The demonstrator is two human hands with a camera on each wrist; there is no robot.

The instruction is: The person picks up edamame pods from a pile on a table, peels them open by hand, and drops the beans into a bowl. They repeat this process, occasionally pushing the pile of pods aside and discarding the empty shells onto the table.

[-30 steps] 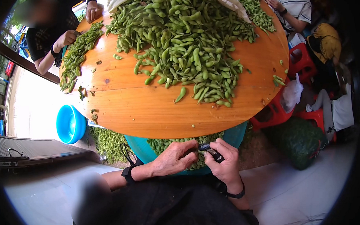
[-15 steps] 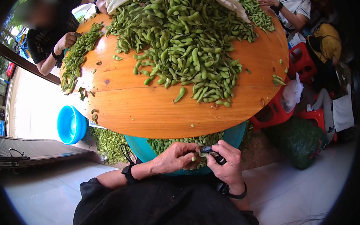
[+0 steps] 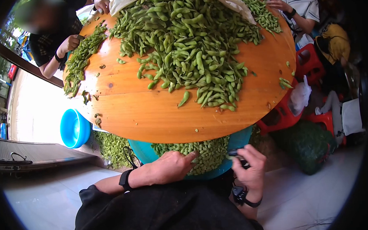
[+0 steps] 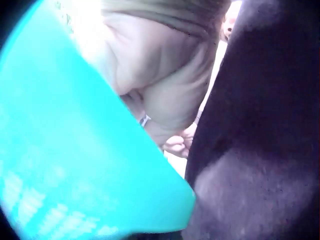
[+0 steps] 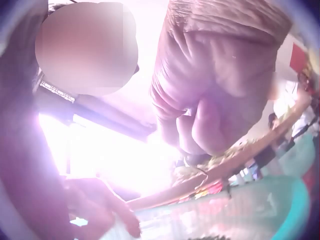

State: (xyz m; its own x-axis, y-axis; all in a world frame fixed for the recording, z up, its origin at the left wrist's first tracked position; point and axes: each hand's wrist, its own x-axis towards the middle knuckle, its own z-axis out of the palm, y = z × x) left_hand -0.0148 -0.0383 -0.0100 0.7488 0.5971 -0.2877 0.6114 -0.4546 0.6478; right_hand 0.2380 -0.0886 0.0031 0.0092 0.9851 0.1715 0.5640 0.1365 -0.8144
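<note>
My left hand hangs over the near part of a teal basin, index finger stretched toward the green pods heaped inside; nothing shows at its fingertip. To the right, at the basin's edge, my right hand grips a small dark hand tool with curled fingers, its tip pointing left. In the left wrist view the basin's teal wall covers much of the picture. The right wrist view shows the right hand's curled fingers from below, with the left hand lower left.
A round wooden table bears a big pile of soybean pods. Two other people sit across it. A blue basin and more pods lie on the floor at left; red stools and a green net sack stand at right.
My hands were together at the dark tool, the left with a pod piece at its fingers. Now they are apart: left hand slightly left over the basin, right hand and tool shifted right.
</note>
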